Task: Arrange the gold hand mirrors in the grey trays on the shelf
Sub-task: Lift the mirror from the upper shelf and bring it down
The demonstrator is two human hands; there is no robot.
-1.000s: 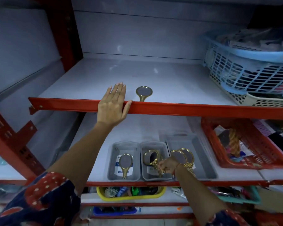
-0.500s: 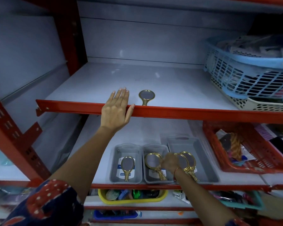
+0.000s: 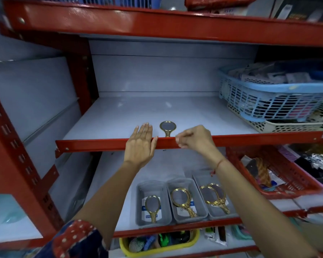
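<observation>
One gold hand mirror [image 3: 167,127] lies on the upper white shelf, its handle at the red front rail. My left hand [image 3: 139,144] rests flat on that rail just left of it, fingers together. My right hand [image 3: 195,137] hovers just right of the mirror with fingers curled and nothing in them. On the lower shelf stand three grey trays side by side. The left tray [image 3: 153,187] holds one gold mirror [image 3: 152,207]. A second mirror [image 3: 183,201] lies in the middle tray [image 3: 186,183]. Two overlapping mirrors [image 3: 214,197] fill the right tray [image 3: 199,179].
A blue basket [image 3: 272,97] stacked in a cream basket [image 3: 287,125] fills the upper shelf's right side. A red basket [image 3: 280,185] of goods sits right of the grey trays. A yellow tray [image 3: 157,244] with small items is on the shelf below. Red uprights [image 3: 17,164] frame the left.
My right hand let go of the mirrors in the trays and rose to the upper shelf's rail beside the lone mirror. The left hand stayed on the rail.
</observation>
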